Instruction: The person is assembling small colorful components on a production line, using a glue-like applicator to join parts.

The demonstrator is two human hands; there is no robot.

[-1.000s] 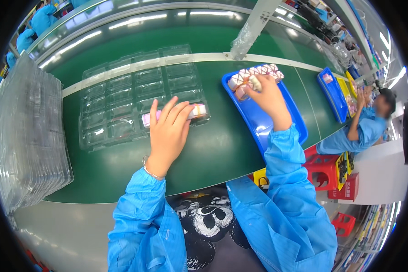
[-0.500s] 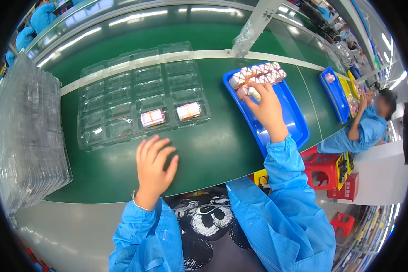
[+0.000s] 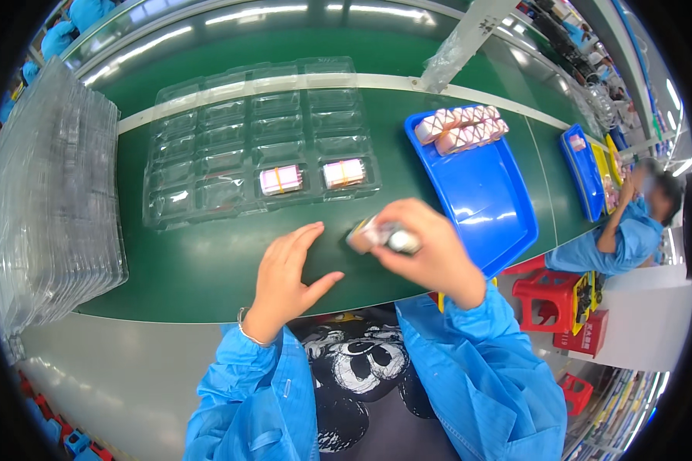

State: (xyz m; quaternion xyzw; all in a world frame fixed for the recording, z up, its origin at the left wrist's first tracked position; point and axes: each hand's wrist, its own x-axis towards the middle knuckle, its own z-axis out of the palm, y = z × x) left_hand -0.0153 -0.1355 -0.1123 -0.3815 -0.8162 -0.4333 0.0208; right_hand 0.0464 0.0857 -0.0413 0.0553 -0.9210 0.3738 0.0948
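Observation:
My right hand (image 3: 430, 250) has its fingers closed round a small battery pack (image 3: 364, 235), blurred by motion, above the green table between the two trays. My left hand (image 3: 286, 275) is open beside it, thumb apart and palm turned toward the pack, holding nothing. Beyond my hands lies a clear plastic tray (image 3: 231, 206) with rows of compartments. Two pink-and-white packs with orange bands, a left one (image 3: 281, 180) and a right one (image 3: 344, 173), sit in its nearest row. To the right, a blue tray (image 3: 488, 207) holds more packs (image 3: 469, 128) lined up at its far end.
A tall stack of clear plastic trays (image 3: 58, 192) stands at the left. A white rail (image 3: 396, 81) crosses the green table (image 3: 207, 284) behind the tray, with a post (image 3: 469, 42) rising from it. At the right, a co-worker (image 3: 630, 238) sits near another blue tray (image 3: 584, 173).
My right hand has left the blue tray with a pack and come left toward my body. My left hand has shifted slightly right and turned toward it. The view has shifted a little.

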